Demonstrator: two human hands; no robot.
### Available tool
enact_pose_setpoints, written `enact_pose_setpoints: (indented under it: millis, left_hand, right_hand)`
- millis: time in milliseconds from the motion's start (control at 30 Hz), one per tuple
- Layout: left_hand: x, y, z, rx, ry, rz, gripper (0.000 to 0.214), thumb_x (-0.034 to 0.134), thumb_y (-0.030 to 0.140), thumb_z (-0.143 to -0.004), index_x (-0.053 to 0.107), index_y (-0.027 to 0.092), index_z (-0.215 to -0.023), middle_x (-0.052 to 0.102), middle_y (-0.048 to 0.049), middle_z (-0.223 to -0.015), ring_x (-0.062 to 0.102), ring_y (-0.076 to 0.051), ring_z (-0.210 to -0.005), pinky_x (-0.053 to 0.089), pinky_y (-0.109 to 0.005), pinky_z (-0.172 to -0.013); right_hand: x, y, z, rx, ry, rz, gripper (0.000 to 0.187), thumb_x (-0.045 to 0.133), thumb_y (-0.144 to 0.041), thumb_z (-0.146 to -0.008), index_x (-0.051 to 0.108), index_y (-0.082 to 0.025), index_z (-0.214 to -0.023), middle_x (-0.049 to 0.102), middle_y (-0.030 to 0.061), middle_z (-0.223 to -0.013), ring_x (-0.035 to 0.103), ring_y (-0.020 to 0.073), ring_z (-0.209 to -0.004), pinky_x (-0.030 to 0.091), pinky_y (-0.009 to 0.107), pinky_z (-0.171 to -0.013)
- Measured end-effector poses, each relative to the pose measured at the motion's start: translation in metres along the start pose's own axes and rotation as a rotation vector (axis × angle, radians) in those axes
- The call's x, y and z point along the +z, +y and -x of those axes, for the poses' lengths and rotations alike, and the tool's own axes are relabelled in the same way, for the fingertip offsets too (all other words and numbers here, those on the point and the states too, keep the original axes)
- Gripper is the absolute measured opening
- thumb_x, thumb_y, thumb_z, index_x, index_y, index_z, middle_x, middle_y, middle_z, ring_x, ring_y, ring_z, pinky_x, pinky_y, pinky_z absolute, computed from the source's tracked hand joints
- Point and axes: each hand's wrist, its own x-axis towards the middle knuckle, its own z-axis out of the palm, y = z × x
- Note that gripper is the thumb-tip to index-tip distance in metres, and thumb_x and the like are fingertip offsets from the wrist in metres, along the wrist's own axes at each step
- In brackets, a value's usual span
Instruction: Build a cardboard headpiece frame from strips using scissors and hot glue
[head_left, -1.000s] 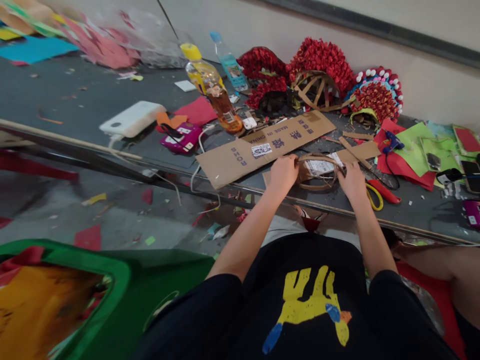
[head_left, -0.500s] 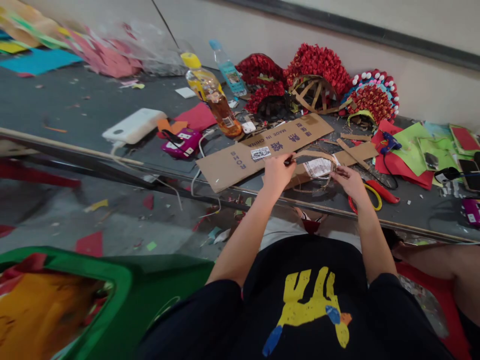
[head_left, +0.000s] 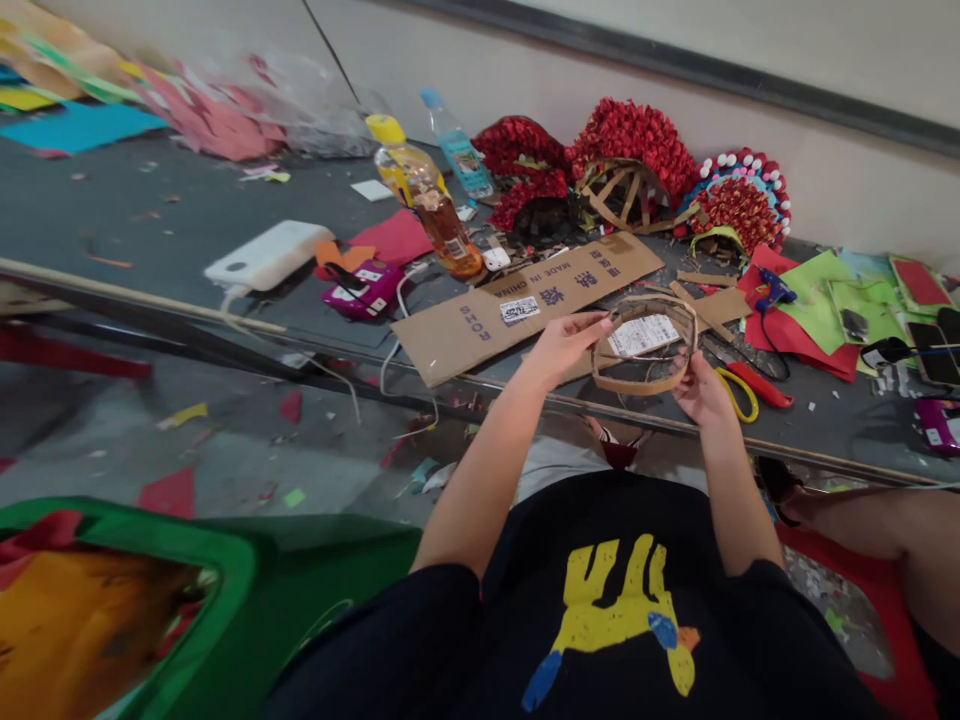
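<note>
Between my hands is a cardboard ring (head_left: 637,386), a bent strip forming a loop, held above the front edge of the table. My left hand (head_left: 564,345) pinches its left side between thumb and fingers. On the right side, the fingers of my right hand (head_left: 703,386) are closed on the rim. Through the loop I see a white printed label (head_left: 643,335). A flat cardboard piece (head_left: 480,338) with printing lies left of the ring. Right of my right hand are scissors (head_left: 757,385) with red and yellow handles.
A bottle of brown drink (head_left: 442,215) and a blue-labelled bottle (head_left: 461,150) stand behind. Red crinkled-paper headpieces (head_left: 634,145) rest against the wall. A glue gun (head_left: 774,288) lies on coloured paper. A green bin (head_left: 247,580) stands lower left, and another person's leg (head_left: 862,525) is at right.
The cardboard ring has been raised and tipped so that its opening shows. My right hand has turned and moved slightly lower, and my left hand has shifted a little right.
</note>
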Motion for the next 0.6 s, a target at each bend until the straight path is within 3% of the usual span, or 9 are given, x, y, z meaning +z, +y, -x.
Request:
enact_pose_setpoints:
  millis: [133, 300, 433, 600]
  left_hand:
    - [0.012, -0.013, 0.009, -0.147, -0.068, 0.427, 0.037, 0.045, 0.035, -0.094, 0.061, 0.019, -0.123, 0.067, -0.0091, -0.119, 0.066, -0.018, -0.105, 0.057, -0.031, -0.084]
    - [0.028, -0.008, 0.019, -0.306, 0.062, 0.824, 0.032, 0.039, 0.013, -0.096, 0.058, 0.012, -0.121, 0.07, -0.0089, -0.106, 0.069, -0.007, -0.088, 0.055, -0.011, -0.074]
    - [0.038, 0.001, 0.03, -0.503, 0.018, 1.187, 0.036, 0.031, 0.021, -0.101, 0.054, 0.006, -0.123, 0.069, -0.007, -0.083, 0.065, -0.003, -0.063, 0.052, -0.006, -0.06]
    - [0.046, -0.002, 0.044, -0.598, -0.093, 1.381, 0.041, 0.029, 0.031, -0.101, 0.055, 0.007, -0.122, 0.064, -0.0024, -0.067, 0.064, -0.003, -0.056, 0.052, -0.006, -0.054]
  right_hand:
    - [-0.003, 0.001, 0.006, -0.041, -0.029, -0.212, 0.038, 0.083, -0.047, -0.061, 0.06, -0.022, -0.077, 0.05, -0.0095, -0.059, 0.035, 0.0008, -0.044, 0.028, 0.008, -0.033]
    - [-0.014, 0.004, 0.014, -0.014, -0.049, -0.364, 0.035, 0.085, -0.038, -0.06, 0.063, -0.023, -0.082, 0.052, -0.0091, -0.063, 0.037, -0.0005, -0.045, 0.032, 0.004, -0.032]
    - [-0.019, 0.006, 0.026, -0.028, -0.048, -0.401, 0.023, 0.079, -0.029, -0.069, 0.063, -0.026, -0.085, 0.055, -0.0074, -0.07, 0.042, 0.0004, -0.051, 0.038, 0.005, -0.036]
    - [-0.013, 0.009, 0.04, -0.098, -0.013, -0.481, 0.035, 0.085, -0.029, -0.059, 0.062, -0.026, -0.085, 0.053, -0.0087, -0.066, 0.042, 0.002, -0.053, 0.041, 0.008, -0.042]
